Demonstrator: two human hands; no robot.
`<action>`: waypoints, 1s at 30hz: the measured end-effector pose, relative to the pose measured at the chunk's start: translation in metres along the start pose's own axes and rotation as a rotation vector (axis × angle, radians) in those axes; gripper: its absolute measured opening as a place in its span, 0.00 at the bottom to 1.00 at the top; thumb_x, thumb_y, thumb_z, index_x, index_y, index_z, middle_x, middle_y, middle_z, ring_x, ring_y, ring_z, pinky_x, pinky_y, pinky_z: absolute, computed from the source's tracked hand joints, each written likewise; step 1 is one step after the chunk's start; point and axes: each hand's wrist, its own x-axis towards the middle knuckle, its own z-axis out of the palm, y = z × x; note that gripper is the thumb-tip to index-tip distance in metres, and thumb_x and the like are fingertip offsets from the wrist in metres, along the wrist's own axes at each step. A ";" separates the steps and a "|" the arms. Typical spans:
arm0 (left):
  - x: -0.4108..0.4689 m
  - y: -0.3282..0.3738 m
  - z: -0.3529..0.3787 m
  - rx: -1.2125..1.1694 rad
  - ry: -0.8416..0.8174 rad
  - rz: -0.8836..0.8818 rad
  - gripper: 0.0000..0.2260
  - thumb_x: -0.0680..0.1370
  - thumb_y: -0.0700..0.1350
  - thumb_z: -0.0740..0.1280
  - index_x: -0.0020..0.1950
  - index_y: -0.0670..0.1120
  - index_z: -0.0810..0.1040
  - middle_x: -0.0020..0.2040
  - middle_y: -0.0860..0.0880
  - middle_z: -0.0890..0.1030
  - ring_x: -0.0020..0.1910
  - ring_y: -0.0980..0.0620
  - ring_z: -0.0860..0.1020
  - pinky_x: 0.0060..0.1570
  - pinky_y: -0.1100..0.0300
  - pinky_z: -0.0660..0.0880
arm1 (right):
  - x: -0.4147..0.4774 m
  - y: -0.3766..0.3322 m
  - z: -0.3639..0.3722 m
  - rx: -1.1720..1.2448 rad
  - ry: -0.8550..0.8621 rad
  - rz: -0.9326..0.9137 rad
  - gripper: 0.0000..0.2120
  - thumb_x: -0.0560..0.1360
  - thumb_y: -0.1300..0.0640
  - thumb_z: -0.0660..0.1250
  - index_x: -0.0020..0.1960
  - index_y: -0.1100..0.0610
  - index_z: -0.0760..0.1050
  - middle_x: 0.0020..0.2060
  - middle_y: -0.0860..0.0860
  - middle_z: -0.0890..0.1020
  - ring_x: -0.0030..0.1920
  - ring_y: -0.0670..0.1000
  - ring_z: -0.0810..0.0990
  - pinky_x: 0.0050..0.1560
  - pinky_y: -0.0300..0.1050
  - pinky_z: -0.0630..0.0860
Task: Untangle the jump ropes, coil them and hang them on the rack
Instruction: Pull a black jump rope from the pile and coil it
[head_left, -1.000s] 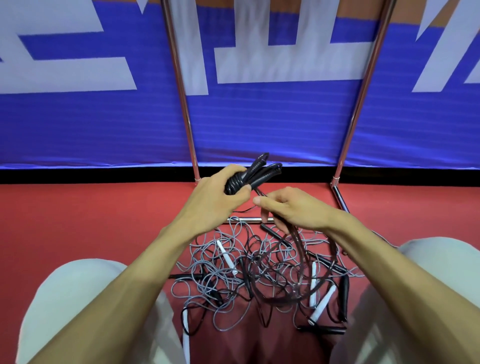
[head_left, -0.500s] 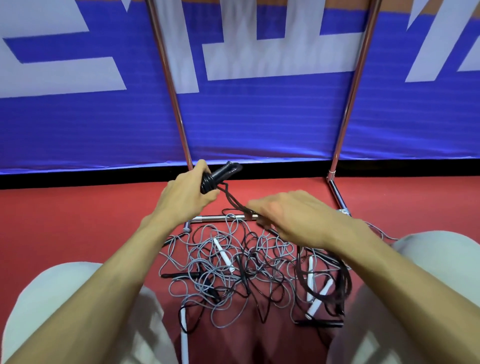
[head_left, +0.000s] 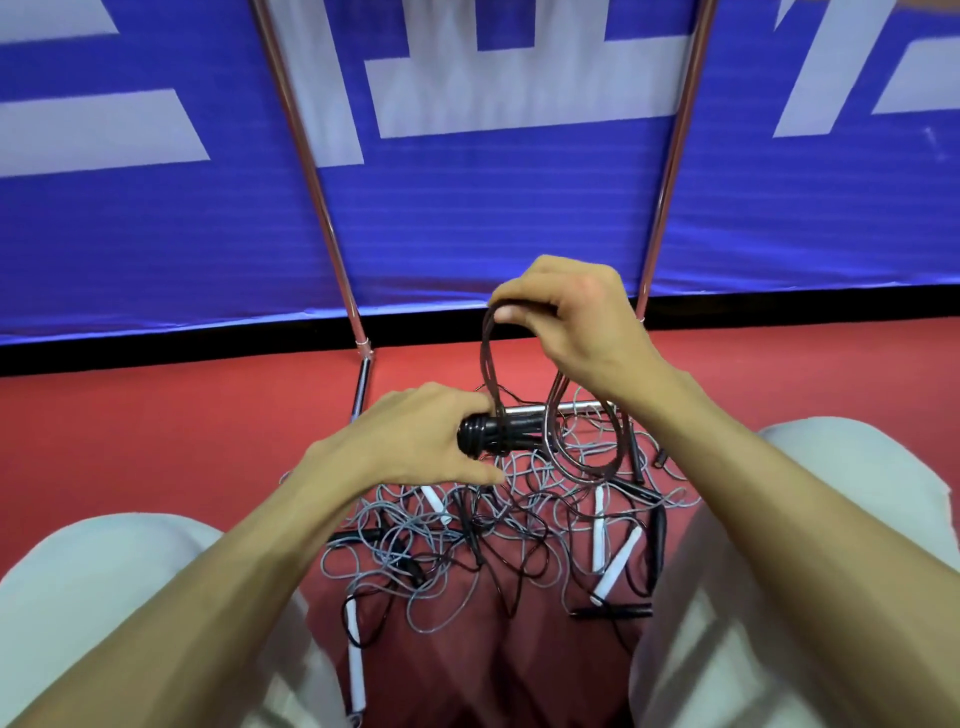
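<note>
Risen from just over the tangled pile (head_left: 467, 530), the right hand (head_left: 582, 322) now pinches the top of one looped black rope (head_left: 554, 410) above the left hand (head_left: 415, 441), which grips its black handles (head_left: 498, 436), cord wound round them. Two rack uprights (head_left: 310, 171) stand behind; the pile lies on the floor (head_left: 156, 426) beneath both hands, showing at least four white handles (head_left: 618, 566)

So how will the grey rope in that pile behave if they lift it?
Probably floppy: the grey rope lies in loose, uneven loops. It looks thin, so it is likely light. Lifting it would probably drag much of the pile along, since the cords cross many times.
</note>
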 end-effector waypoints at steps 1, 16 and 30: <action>-0.001 0.002 0.000 -0.024 0.011 0.004 0.21 0.68 0.68 0.70 0.44 0.53 0.72 0.37 0.54 0.77 0.40 0.50 0.74 0.37 0.55 0.70 | 0.001 0.003 0.001 0.003 0.011 0.031 0.05 0.73 0.53 0.69 0.46 0.52 0.83 0.36 0.48 0.78 0.37 0.49 0.76 0.41 0.50 0.74; -0.025 -0.015 -0.028 -0.717 0.358 0.059 0.20 0.73 0.53 0.66 0.65 0.57 0.67 0.37 0.46 0.79 0.27 0.52 0.71 0.30 0.56 0.70 | -0.007 0.028 0.030 -0.064 -0.298 0.111 0.06 0.76 0.60 0.63 0.41 0.58 0.75 0.35 0.53 0.80 0.38 0.56 0.78 0.41 0.51 0.74; -0.003 -0.045 -0.021 -0.432 0.641 -0.263 0.11 0.71 0.53 0.73 0.50 0.55 0.76 0.36 0.56 0.76 0.41 0.48 0.77 0.44 0.52 0.74 | -0.015 -0.005 0.031 0.358 -0.702 0.526 0.13 0.79 0.53 0.63 0.40 0.59 0.74 0.20 0.48 0.74 0.17 0.47 0.70 0.21 0.35 0.66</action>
